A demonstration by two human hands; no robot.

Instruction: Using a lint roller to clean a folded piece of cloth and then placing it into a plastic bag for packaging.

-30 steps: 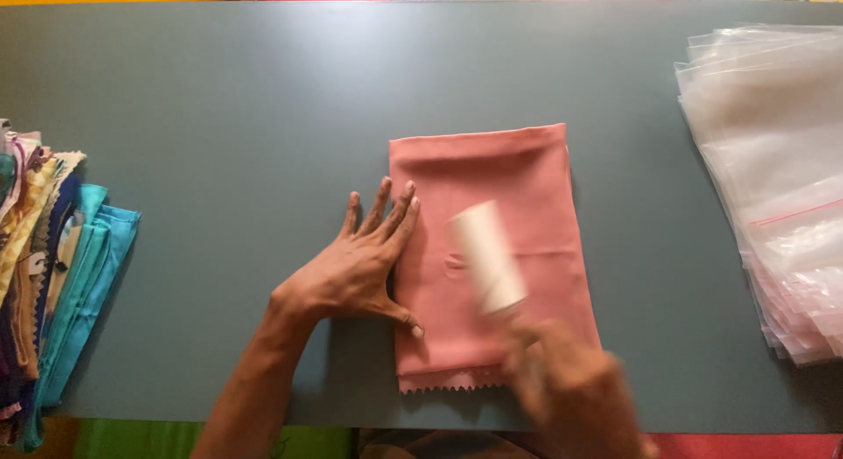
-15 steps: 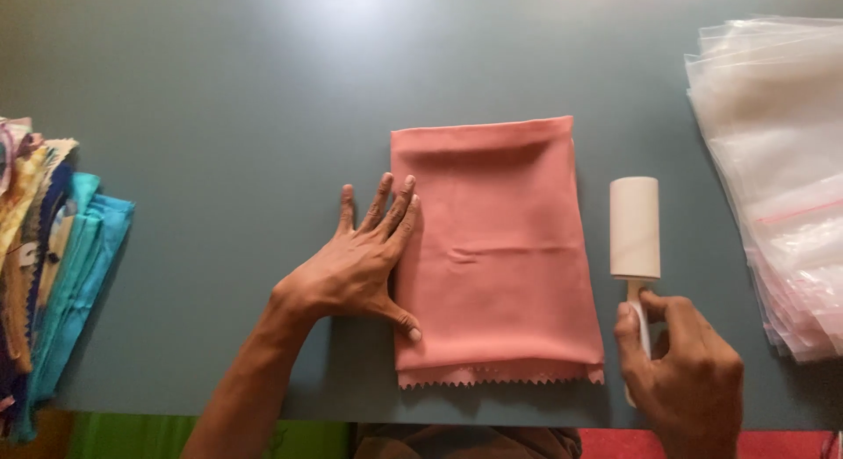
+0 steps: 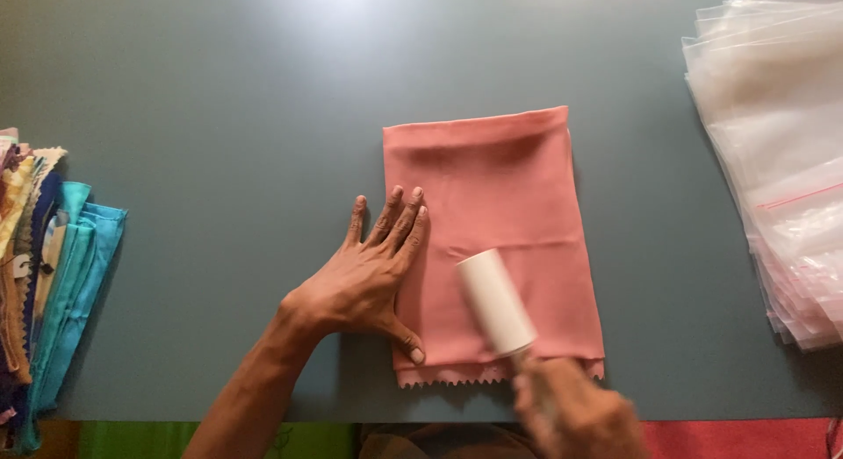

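A stack of folded cloths (image 3: 53,275) lies at the table's (image 3: 219,99) left edge. The left hand (image 3: 369,279), spread flat, presses one pink folded cloth (image 3: 500,222). The blurred right hand (image 3: 575,415) grips one white lint roller (image 3: 494,301) lying on it. A pile of clear bags (image 3: 773,152) lies rightmost.

Under the fingers of my left hand (image 3: 364,283) lies a folded salmon-pink cloth (image 3: 500,222), smooth and matt, its near hem pinked in zigzags. My right hand (image 3: 575,415) grips a white lint roller (image 3: 494,301) with a matt, papery skin. The grey-green tabletop (image 3: 219,117) looks smooth with a faint sheen.
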